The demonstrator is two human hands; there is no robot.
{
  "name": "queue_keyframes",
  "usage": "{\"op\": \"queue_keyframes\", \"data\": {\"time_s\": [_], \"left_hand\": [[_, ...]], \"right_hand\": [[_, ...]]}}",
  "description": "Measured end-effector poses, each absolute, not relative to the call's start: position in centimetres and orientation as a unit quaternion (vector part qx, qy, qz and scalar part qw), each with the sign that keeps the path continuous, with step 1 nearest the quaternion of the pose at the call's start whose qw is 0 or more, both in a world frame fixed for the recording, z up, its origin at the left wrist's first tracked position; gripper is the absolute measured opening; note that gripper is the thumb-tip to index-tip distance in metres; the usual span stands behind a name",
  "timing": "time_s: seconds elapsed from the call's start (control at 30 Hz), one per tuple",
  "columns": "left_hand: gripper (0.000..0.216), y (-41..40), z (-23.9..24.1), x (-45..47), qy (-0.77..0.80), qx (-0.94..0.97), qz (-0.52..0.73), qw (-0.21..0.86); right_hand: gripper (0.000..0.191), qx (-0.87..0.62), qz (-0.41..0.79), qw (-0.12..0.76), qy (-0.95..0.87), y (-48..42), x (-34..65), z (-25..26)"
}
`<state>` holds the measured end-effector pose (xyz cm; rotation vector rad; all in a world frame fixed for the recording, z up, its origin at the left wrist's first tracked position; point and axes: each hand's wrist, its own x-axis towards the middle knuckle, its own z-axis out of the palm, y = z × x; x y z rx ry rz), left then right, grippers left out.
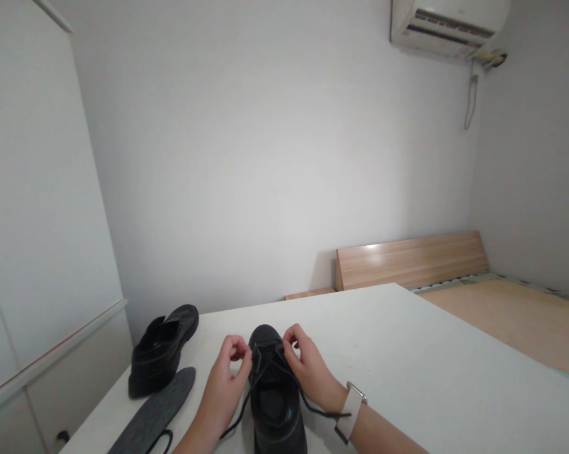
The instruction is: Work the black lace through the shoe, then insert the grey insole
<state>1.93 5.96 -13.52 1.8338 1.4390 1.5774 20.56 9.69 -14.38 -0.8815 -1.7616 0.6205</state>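
Black shoe (275, 391), laces (265, 372) pinched, both hands

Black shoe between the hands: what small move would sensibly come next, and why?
Probably draw both lace ends outward to snug them. The left hand and right hand each pinch the lace near the front eyelets of the black shoe, while its loose ends trail slack back toward the wrists.

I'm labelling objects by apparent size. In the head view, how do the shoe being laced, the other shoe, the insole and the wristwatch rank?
Largest to smallest as they look:
1. shoe being laced, partly cut off by the frame edge, and the other shoe: too alike to rank
2. insole, also cut off
3. wristwatch
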Motion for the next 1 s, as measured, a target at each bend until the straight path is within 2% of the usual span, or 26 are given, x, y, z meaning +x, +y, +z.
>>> {"op": "queue_keyframes", "data": {"time_s": [0.23,0.37,0.53,0.77,0.87,1.0], "left_hand": [[0.028,6.4,-13.2,1.4,0.446,0.585,0.604,0.308],[0.033,6.7,-13.4,1.1,0.439,0.541,0.647,0.31],[0.036,6.6,-13.5,0.5,0.465,0.464,0.696,0.291],[0.028,6.4,-13.3,0.2,0.539,0.621,0.518,0.237],[0.027,6.7,-13.3,-0.1,0.537,0.658,0.478,0.224],[0.025,7.2,-13.8,-0.6,0.551,0.649,0.481,0.208]], "right_hand": [[0.006,-0.341,0.282,0.54,-0.716,10.2,21.3,-13.9],[0.016,-0.365,0.275,0.558,-0.692,10.4,21.6,-13.9],[0.013,-0.411,0.274,0.596,-0.633,11.6,22.2,-14.2],[0.023,-0.41,0.37,0.644,-0.529,12.8,22.6,-14.1],[0.025,-0.397,0.425,0.629,-0.516,12.7,22.6,-13.9],[0.031,-0.397,0.459,0.567,-0.557,12.5,22.8,-13.8]]}}
